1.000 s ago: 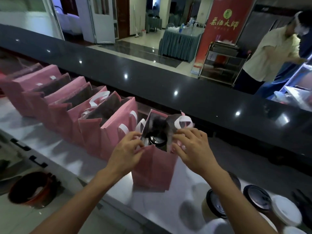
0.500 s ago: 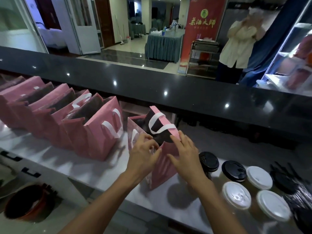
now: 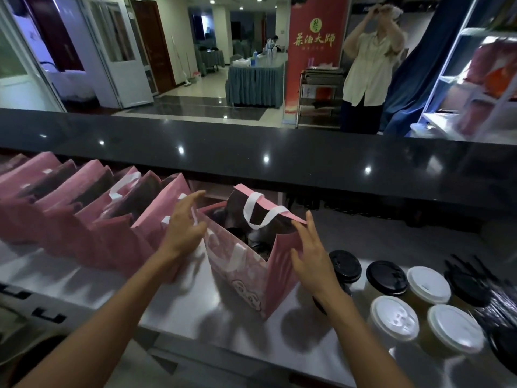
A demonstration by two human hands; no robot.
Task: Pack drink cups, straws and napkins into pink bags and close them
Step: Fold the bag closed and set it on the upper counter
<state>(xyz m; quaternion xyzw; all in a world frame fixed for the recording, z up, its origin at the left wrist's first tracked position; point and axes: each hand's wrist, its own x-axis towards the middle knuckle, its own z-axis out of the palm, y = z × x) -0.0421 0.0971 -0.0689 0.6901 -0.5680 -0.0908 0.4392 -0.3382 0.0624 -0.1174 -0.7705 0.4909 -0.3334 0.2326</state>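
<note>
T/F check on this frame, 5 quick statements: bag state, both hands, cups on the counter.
1. The pink bag between the hands stands open at the top. True.
2. The left hand grips a cup. False: its fingers are spread and empty, at the bag's left edge.
3. The right hand is at the bag's right side with fingers open. True.
4. All loose cups to the right carry white lids. False: some have black lids, others white lids.
5. The row of pink bags stands to the left of the open bag. True.
</note>
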